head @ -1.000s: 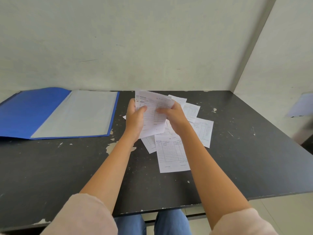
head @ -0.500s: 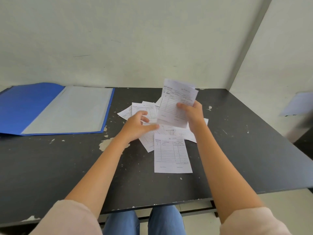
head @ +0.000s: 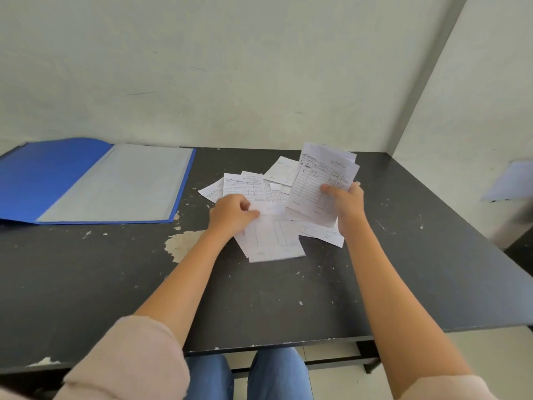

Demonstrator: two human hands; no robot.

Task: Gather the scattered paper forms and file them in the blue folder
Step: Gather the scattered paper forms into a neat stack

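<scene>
My right hand (head: pixel 344 204) holds a small stack of white printed forms (head: pixel 320 183) upright above the table, thumb across the front sheet. My left hand (head: pixel 232 213) pinches the top edge of another form (head: pixel 271 238) lying at the near side of the pile. Several more loose forms (head: pixel 245 187) lie scattered and overlapping on the table behind and between my hands. The blue folder (head: pixel 52 174) lies open at the far left, its pale inner sleeve (head: pixel 121 183) facing up.
The black table (head: pixel 259 298) has chipped paint patches near my left wrist. A wall stands close behind the table and another at the right. A pale sheet (head: pixel 510 180) is stuck on the right wall. My knees show below the front edge.
My right hand has carried its stack of forms rightward and upward away from my left. My left hand has dropped to the table and pinched the nearest form.
</scene>
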